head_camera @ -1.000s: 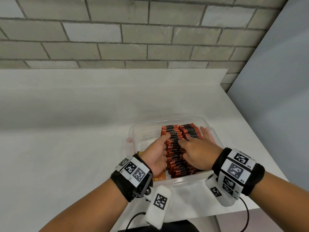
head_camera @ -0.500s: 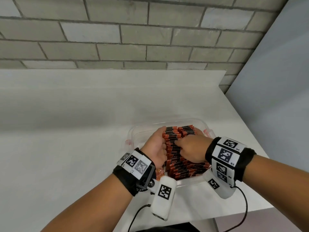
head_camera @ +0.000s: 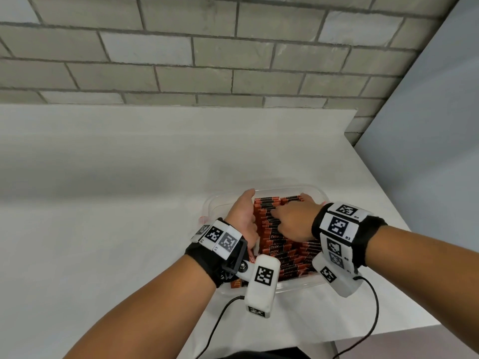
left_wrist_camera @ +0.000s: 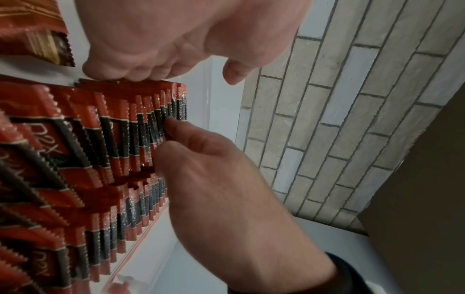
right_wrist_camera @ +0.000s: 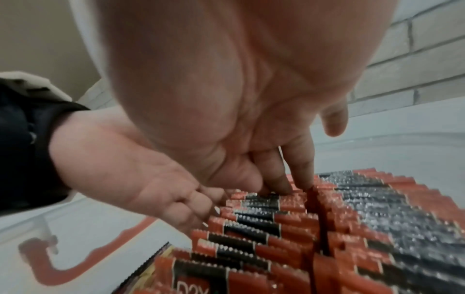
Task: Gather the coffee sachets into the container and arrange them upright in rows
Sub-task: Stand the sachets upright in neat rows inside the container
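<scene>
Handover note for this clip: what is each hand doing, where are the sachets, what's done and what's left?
Left hand: flat against the left side of the sachet rows, fingers straight.
Right hand: fingertips pressing on the sachet tops, no grip.
Sachets stand upright in two rows inside the clear container.
One flat packet lies by the left wall.
Left: stand it up, even out the rows.

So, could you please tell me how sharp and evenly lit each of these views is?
Head view: sharp, soft even light, a broad shadow band across the table, brick lines bowed by the wide lens. Left wrist view: sachets crisp, left hand close and soft. Right wrist view: right hand blurred, near sachets smeared, foil glinting.
</scene>
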`<state>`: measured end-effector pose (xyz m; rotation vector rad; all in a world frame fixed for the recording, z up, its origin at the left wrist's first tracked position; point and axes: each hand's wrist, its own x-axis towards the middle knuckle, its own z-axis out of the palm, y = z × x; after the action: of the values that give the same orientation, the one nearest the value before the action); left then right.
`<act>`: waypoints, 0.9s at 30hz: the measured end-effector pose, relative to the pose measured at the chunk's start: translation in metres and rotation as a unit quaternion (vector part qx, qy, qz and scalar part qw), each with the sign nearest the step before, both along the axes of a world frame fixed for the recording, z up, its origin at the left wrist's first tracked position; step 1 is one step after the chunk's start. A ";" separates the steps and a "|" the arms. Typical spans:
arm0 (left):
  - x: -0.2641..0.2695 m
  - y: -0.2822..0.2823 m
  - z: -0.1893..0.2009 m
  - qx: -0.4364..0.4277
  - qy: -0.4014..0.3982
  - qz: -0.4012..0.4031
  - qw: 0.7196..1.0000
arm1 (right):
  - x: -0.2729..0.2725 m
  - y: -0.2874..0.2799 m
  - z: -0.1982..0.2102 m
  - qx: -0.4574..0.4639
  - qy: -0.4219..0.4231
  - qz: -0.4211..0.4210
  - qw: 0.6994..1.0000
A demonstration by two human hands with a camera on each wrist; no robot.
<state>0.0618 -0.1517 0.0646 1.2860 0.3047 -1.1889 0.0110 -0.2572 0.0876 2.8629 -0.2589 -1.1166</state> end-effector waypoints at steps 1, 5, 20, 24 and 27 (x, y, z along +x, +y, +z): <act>-0.001 0.000 0.001 -0.001 -0.003 -0.003 1.000 | 0.001 0.001 -0.002 -0.004 0.010 0.004 1.000; 0.001 -0.001 0.002 0.010 0.003 0.000 1.000 | 0.007 0.000 -0.003 -0.007 -0.021 -0.005 1.000; 0.008 -0.005 -0.005 0.002 0.011 0.019 1.000 | 0.017 -0.002 -0.009 -0.010 -0.031 -0.008 0.999; 0.007 -0.007 -0.007 -0.004 0.017 0.023 1.000 | 0.016 -0.002 -0.007 -0.014 -0.027 -0.003 1.000; 0.004 -0.001 0.007 -0.008 -0.003 0.009 1.000 | 0.014 0.002 -0.002 -0.014 -0.042 0.002 0.999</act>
<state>0.0656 -0.1527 0.0713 1.2711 0.3016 -1.1707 0.0252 -0.2556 0.0854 2.8878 -0.2700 -0.9836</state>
